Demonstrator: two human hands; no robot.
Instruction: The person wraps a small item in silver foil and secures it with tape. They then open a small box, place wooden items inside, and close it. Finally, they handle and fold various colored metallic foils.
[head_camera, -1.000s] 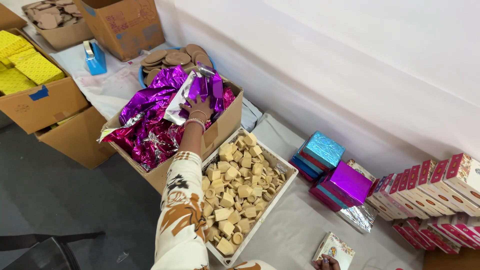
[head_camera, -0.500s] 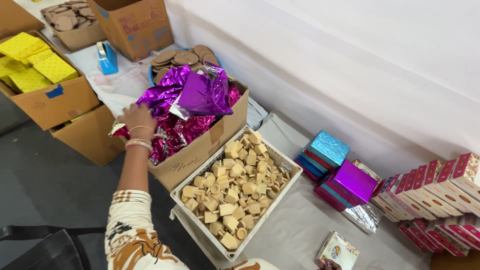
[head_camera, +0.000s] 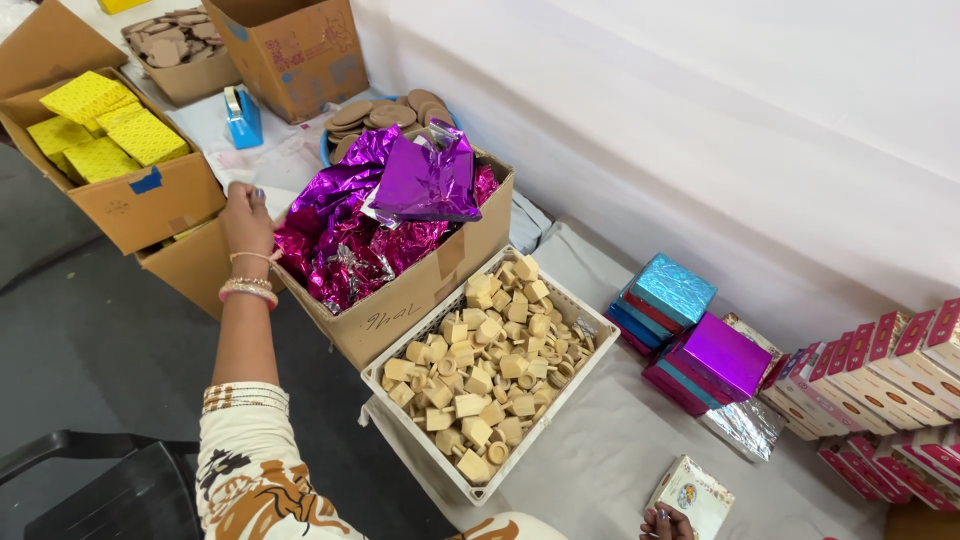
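Observation:
My left hand (head_camera: 245, 215) reaches out past the left corner of a cardboard box (head_camera: 430, 285) heaped with purple foil sheets (head_camera: 400, 205). Its fingertips touch the white sheet (head_camera: 270, 160) on the table there, and its grip is hidden behind the back of the hand. Only the fingertips of my right hand (head_camera: 665, 522) show at the bottom edge, holding the lower corner of a small printed white box (head_camera: 692, 493). A white crate (head_camera: 400, 440) full of pale wooden pieces (head_camera: 485, 355) stands between my two hands.
Cardboard boxes with yellow packs (head_camera: 100, 125) and brown discs (head_camera: 175, 45) stand at the left and back. A blue tape dispenser (head_camera: 243, 115) and a plate of brown discs (head_camera: 375, 115) lie beyond. Stacked foil boxes (head_camera: 690, 330) and rows of red-and-cream boxes (head_camera: 890, 370) fill the right.
My left hand has left the purple foil sheets and moved left, out of the box to its left corner. My right hand stays on the small box.

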